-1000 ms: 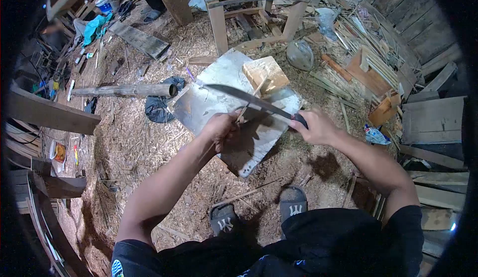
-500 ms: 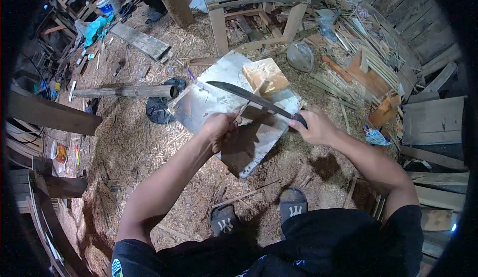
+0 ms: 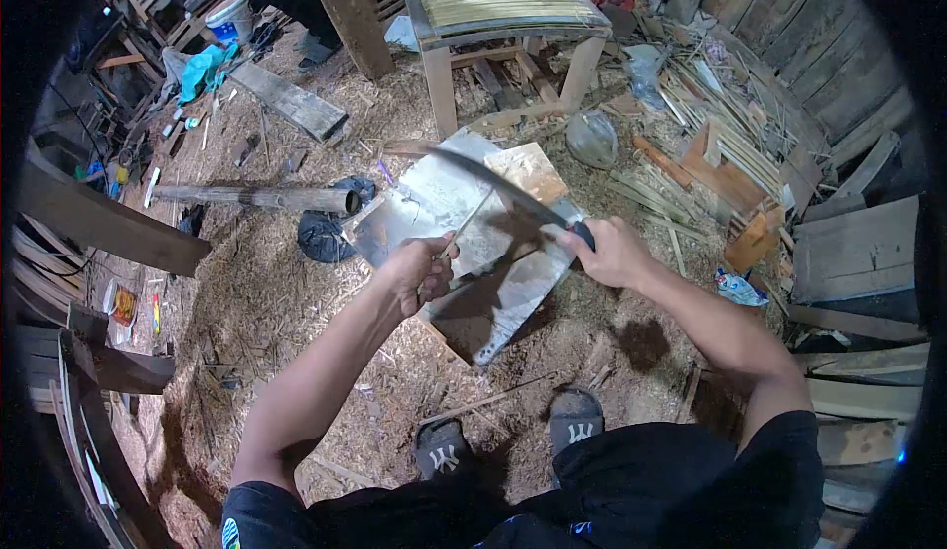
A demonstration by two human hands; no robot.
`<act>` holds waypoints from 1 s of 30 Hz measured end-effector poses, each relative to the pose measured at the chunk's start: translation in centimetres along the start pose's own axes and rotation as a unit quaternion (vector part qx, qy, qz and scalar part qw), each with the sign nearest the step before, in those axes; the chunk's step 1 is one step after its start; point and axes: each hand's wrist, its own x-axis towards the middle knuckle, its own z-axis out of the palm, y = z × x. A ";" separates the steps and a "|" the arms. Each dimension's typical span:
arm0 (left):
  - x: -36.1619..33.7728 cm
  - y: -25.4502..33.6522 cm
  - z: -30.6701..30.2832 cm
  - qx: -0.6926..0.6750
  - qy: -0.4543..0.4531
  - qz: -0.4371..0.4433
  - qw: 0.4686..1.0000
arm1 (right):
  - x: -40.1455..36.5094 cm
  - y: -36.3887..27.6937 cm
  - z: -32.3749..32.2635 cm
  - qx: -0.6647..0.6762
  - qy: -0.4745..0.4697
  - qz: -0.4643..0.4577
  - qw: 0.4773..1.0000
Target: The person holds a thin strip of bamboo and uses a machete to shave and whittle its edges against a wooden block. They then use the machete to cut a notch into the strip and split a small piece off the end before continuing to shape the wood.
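The left hand [image 3: 419, 273] is over the near-left edge of the metal sheet [image 3: 409, 209], fingers curled and pinching the lower end of a thin stick [image 3: 469, 221] that slants up over the sheet; the right hand [image 3: 607, 251], at the sheet's right edge, is closed in a fist round the handle of a long knife [image 3: 503, 189], its blurred blade crossing above the stick toward the far corner; a wooden block [image 3: 538, 166] lies on the sheet's far part; left of the sheet, a pole [image 3: 252, 197] and dark cloth [image 3: 324, 235] crowd its edge; beyond it stands a bench [image 3: 503, 1]; right of it lie stacked offcuts [image 3: 730, 145]; the sawdust floor [image 3: 296, 332] nearer than the sheet lies open.
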 end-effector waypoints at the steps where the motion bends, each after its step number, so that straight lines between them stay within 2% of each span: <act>1: 0.2 -0.3 0.2 -0.013 0.013 -0.002 1.000 | 0.1 -0.2 -0.3 0.022 -0.006 0.014 1.000; 4: -0.3 -0.1 0.3 -0.017 0.017 0.000 1.000 | -0.3 -0.4 0.0 0.030 -0.002 0.027 0.999; 6: -1.1 0.6 0.7 -0.009 -0.011 0.023 1.000 | -1.2 -1.1 -1.0 0.046 0.008 -0.044 0.998; 8: -1.2 0.6 0.9 -0.005 0.000 0.023 1.000 | -0.8 -1.0 -1.5 0.035 0.007 -0.031 0.999; 10: -1.4 1.0 1.2 -0.001 0.011 0.030 0.999 | 0.2 -0.5 -1.6 0.049 0.028 0.039 0.998; 11: -1.6 1.0 1.4 0.013 0.002 0.044 0.999 | -0.1 -1.0 -1.8 0.073 0.049 -0.011 0.996; 12: -1.8 1.0 1.6 0.026 -0.006 0.055 0.998 | -0.7 -1.4 -2.1 0.074 0.049 -0.009 0.996; 14: -2.2 1.1 1.7 0.033 -0.002 0.052 0.998 | -1.9 -2.3 -2.8 0.014 0.021 -0.082 0.996; 16: -2.2 1.2 2.0 0.023 0.002 0.071 0.997 | -0.7 -0.6 -1.6 0.057 0.013 -0.052 0.997; 18: -2.2 1.0 2.2 0.030 0.019 0.067 0.997 | 0.4 -0.6 -1.9 0.048 0.074 0.033 0.996; 20: -2.9 0.9 2.2 0.064 0.020 0.095 0.993 | -0.8 -0.7 -2.5 0.057 0.053 0.029 0.997; 22: -3.2 0.9 2.0 0.111 0.031 0.125 0.985 | -1.7 -0.7 -2.6 0.041 0.048 -0.064 0.996; 24: -2.7 0.7 2.2 0.143 0.050 0.176 0.973 | -1.1 -0.8 -2.8 0.084 0.049 -0.047 0.994; 26: -2.2 0.7 2.7 0.182 0.061 0.195 0.962 | -0.7 -1.2 -3.4 0.045 0.030 0.035 0.998; 28: -2.0 0.6 3.2 0.232 0.102 0.237 0.938 | -1.2 -1.2 -2.8 0.066 0.031 0.018 0.997; 30: -2.1 0.7 3.3 0.258 0.112 0.253 0.926 | -1.8 -2.5 -3.2 0.007 0.026 -0.072 0.997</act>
